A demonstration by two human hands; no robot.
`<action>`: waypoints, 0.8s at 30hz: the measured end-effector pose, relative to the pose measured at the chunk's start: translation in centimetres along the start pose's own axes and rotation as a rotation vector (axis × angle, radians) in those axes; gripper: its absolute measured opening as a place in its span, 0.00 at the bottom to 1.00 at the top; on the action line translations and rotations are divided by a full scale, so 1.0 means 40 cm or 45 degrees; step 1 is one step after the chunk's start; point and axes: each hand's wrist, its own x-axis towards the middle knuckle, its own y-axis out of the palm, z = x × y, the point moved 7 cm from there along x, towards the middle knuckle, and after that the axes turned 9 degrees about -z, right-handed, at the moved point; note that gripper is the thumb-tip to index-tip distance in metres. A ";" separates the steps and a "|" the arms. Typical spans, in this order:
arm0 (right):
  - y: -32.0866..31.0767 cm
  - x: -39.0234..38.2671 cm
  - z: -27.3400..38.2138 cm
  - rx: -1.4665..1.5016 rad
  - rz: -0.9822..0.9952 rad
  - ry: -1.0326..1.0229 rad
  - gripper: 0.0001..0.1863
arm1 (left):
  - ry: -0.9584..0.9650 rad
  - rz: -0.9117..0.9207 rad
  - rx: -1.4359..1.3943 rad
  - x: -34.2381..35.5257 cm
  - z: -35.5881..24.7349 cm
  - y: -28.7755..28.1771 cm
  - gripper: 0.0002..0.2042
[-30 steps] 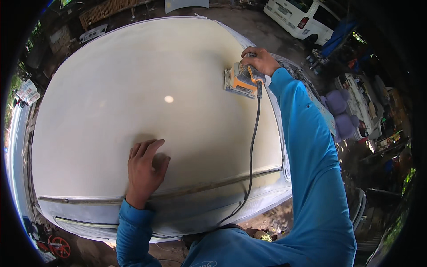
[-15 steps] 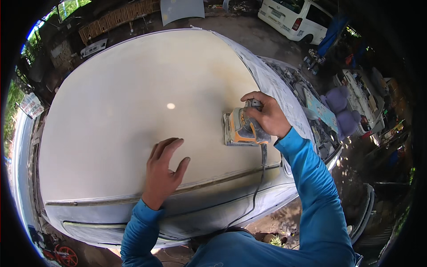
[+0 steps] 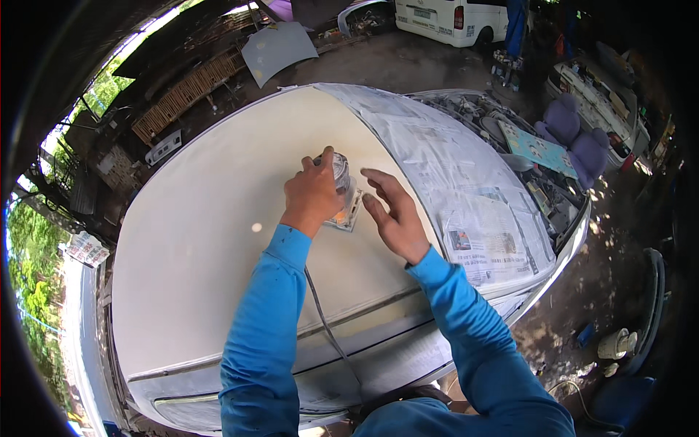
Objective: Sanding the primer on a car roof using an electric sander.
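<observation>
An electric sander (image 3: pixel 341 216), dark with orange parts, stands on the pale car roof (image 3: pixel 196 247), toward the windshield side. My left hand (image 3: pixel 313 191) is closed around its top and hides much of its body. My right hand (image 3: pixel 395 217) is open just right of the sander, fingers apart and pointing toward it, holding nothing. From the sander a dark power cord (image 3: pixel 325 324) runs down across the roof edge and the car's side toward me.
Newspaper and masking sheets (image 3: pixel 444 171) cover the windshield beside the roof. Beyond lies the exposed engine bay (image 3: pixel 480 116) with a patterned board (image 3: pixel 537 149) and purple seats (image 3: pixel 575 138). A white van (image 3: pixel 451 22), a loose panel (image 3: pixel 278 51) and a bamboo bench (image 3: pixel 186 98) stand farther off.
My left hand has come over and taken the sander, while my right hand has let go. The sander has moved farther from the roof's near edge. The whole view has shifted.
</observation>
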 end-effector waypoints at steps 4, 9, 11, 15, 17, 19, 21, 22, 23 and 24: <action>-0.198 -0.239 0.018 -0.220 -0.028 -0.025 0.19 | -0.002 -0.079 0.124 0.149 0.008 0.043 0.40; -0.287 -0.436 -0.044 -0.460 -0.124 -0.038 0.20 | -0.049 -0.135 0.160 0.325 0.013 0.094 0.40; -0.284 -0.433 -0.054 -0.476 -0.120 -0.130 0.20 | -0.059 -0.105 0.166 0.387 0.011 0.110 0.39; -0.269 -0.408 -0.029 -0.451 -0.081 -0.249 0.17 | -0.075 -0.130 0.217 0.495 0.020 0.148 0.39; -0.275 -0.424 -0.048 -0.409 -0.085 -0.264 0.16 | -0.094 -0.149 0.238 0.558 0.043 0.163 0.40; -0.283 -0.427 -0.045 -0.351 -0.072 -0.257 0.16 | -0.106 -0.168 0.249 0.619 0.069 0.174 0.41; -0.284 -0.421 -0.047 -0.359 -0.065 -0.293 0.14 | -0.109 -0.121 0.291 0.666 0.081 0.183 0.40; -0.286 -0.427 -0.047 -0.355 -0.067 -0.308 0.13 | -0.150 -0.118 0.302 0.687 0.088 0.186 0.40; -0.288 -0.434 -0.050 -0.351 -0.071 -0.321 0.13 | -0.150 -0.111 0.307 0.702 0.090 0.193 0.40; -0.288 -0.439 -0.052 -0.351 -0.067 -0.369 0.12 | -0.128 -0.116 0.298 0.716 0.089 0.196 0.40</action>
